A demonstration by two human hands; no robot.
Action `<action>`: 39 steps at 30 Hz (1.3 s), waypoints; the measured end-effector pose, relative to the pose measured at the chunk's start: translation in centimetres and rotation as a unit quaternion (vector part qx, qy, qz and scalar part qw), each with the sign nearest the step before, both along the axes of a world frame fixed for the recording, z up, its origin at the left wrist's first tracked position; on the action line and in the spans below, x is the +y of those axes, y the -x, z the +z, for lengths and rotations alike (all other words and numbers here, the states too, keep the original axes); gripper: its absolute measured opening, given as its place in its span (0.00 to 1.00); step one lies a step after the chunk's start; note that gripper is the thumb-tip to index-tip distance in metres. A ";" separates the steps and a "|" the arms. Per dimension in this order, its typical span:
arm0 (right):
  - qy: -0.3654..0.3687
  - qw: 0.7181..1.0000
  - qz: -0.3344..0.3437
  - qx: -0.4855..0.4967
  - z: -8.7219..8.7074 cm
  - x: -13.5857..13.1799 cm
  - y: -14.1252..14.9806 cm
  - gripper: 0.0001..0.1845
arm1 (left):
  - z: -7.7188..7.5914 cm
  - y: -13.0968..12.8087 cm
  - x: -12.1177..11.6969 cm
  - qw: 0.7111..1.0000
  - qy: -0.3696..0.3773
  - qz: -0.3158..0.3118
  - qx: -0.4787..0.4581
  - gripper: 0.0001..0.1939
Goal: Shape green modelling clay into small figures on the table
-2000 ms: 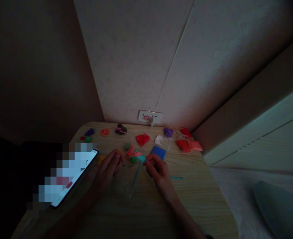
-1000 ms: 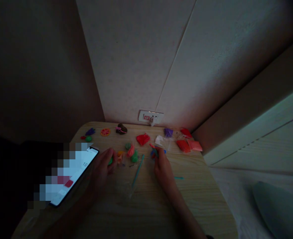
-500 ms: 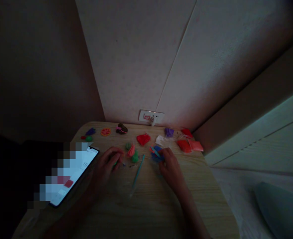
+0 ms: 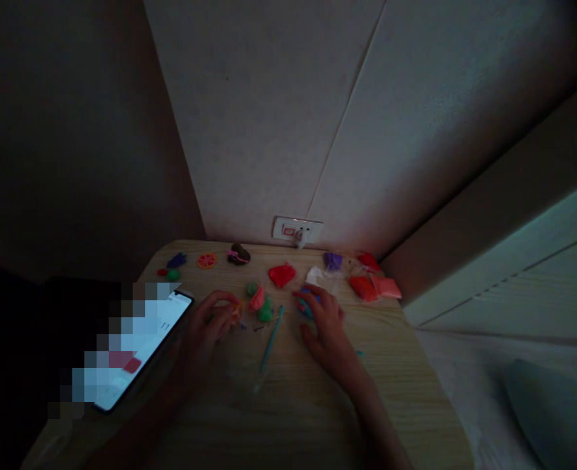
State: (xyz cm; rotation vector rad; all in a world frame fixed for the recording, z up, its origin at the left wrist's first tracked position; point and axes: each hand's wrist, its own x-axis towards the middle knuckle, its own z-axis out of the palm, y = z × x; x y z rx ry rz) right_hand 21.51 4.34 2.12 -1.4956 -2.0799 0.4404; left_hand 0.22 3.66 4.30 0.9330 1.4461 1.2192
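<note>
Low over the wooden table, my left hand is closed, its fingers curled beside a small orange lump. What the fingertips pinch is too dark to make out. My right hand reaches over a blue packet and a teal-and-pink piece, its thumb apart from the spread fingers. Between my hands lie a pink wrapped lump, a green lump, a grey-green ball and a thin teal stick.
A lit phone lies at the left. Along the back are an orange-red slice shape, a brown lump, a red packet, a purple packet and several red packets. A wall socket holds a plug.
My right hand has shifted over the blue packet, its fingers spreading from the teal-and-pink piece. The green bit at my left fingers no longer shows; a small teal bit shows beside my right wrist.
</note>
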 end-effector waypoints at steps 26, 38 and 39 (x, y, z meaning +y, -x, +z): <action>-0.052 0.984 0.041 0.163 0.0 0.6 4.3 0.27 | -0.1 0.3 0.2 0.995 -0.049 0.087 -0.033 0.06; -0.019 0.992 0.052 -0.109 0.8 6.5 11.8 0.21 | -1.1 0.6 0.2 0.990 -0.073 0.088 -0.082 0.05; -0.019 0.992 0.041 -0.119 0.6 6.7 12.2 0.19 | -1.2 0.6 0.2 0.990 -0.072 0.087 -0.081 0.05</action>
